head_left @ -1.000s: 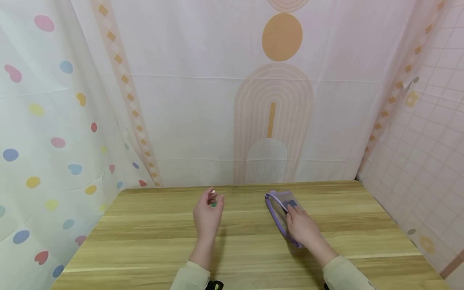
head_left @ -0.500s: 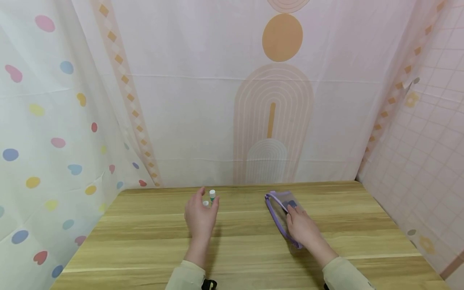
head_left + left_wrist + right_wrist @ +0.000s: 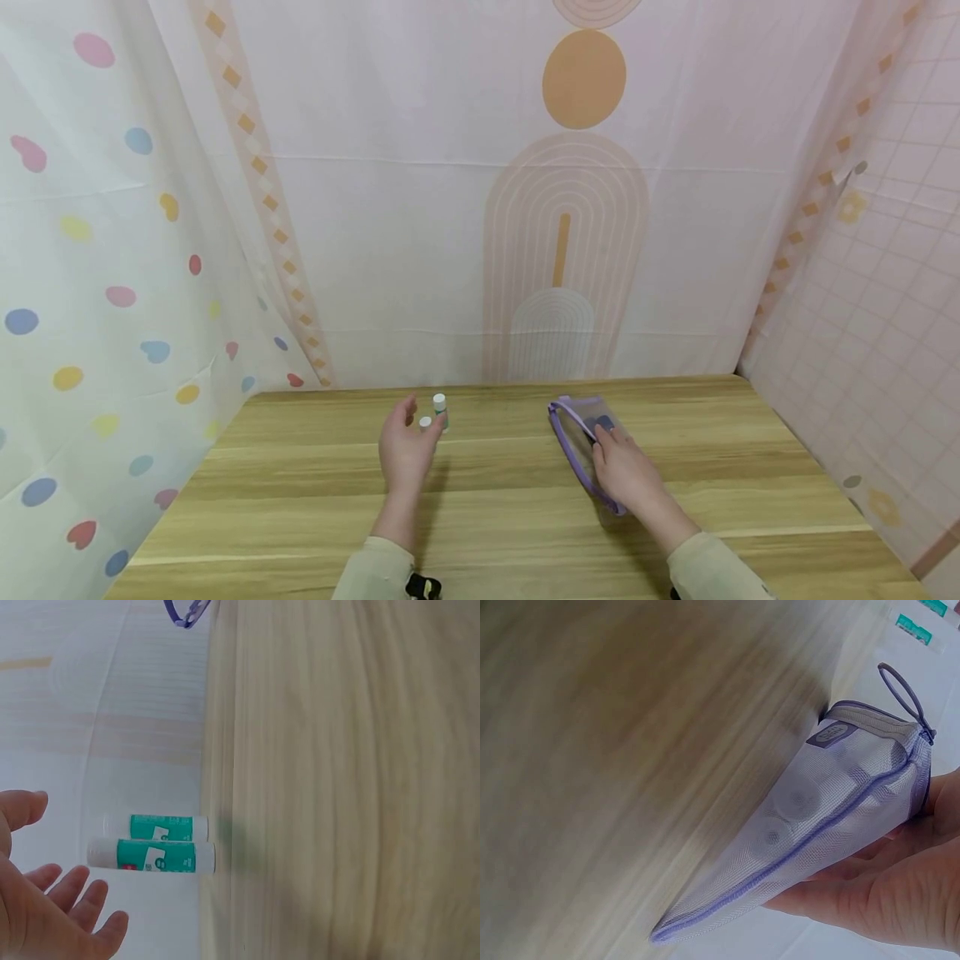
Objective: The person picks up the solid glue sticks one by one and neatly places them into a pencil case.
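Note:
Two glue sticks with green labels and white caps stand upright on the table, side by side. In the head view one glue stick shows clearly, while the other glue stick is partly hidden by my left hand. That hand hovers with its fingers relaxed; the left wrist view shows a gap between its fingers and the nearer glue stick. My right hand grips a purple-edged mesh zip pouch, thumb and fingers at its side. Rounded objects inside show only faintly through the mesh.
The wooden table meets a patterned cloth backdrop at its far edge. A dotted cloth hangs at the left and a checked one at the right. A purple loop sticks out from the pouch's end.
My left hand has opened from around the glue sticks and drawn left, leaving them standing upright. My right hand and the mesh pouch have stayed in place.

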`<state>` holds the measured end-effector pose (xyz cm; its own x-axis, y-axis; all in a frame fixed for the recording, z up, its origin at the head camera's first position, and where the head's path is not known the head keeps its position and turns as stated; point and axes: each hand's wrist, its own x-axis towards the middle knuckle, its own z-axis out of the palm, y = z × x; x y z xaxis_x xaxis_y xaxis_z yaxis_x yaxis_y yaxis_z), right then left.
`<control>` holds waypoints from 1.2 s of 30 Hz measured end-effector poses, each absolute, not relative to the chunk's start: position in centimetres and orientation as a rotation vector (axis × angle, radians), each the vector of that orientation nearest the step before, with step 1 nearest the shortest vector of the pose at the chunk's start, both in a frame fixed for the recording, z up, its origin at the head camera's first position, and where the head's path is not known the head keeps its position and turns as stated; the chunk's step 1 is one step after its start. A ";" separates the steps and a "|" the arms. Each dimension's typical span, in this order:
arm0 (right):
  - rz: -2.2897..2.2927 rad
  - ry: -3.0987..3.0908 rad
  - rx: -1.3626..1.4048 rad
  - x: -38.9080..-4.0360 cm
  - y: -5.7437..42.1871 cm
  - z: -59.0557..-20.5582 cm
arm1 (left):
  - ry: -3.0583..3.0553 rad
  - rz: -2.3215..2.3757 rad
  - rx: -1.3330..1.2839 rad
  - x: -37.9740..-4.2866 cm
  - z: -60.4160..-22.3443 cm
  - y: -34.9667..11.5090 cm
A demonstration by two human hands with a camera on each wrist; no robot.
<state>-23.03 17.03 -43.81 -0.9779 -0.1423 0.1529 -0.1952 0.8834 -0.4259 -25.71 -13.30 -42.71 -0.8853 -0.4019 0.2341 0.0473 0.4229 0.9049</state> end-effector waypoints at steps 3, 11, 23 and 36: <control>0.677 -2.935 0.263 -23.0 17.0 -43.8 | -2.284 -1.532 0.315 -25.9 -42.8 -13.7; 0.674 -2.943 0.255 -22.9 17.0 -43.7 | -2.295 -1.676 0.279 -26.1 -42.9 -14.8; 0.689 -2.945 0.225 -23.0 17.1 -43.8 | -2.313 -1.755 0.298 -26.5 -43.8 -15.5; 0.675 -2.929 0.250 -23.0 17.2 -43.9 | -2.314 -1.754 0.284 -26.7 -44.3 -15.6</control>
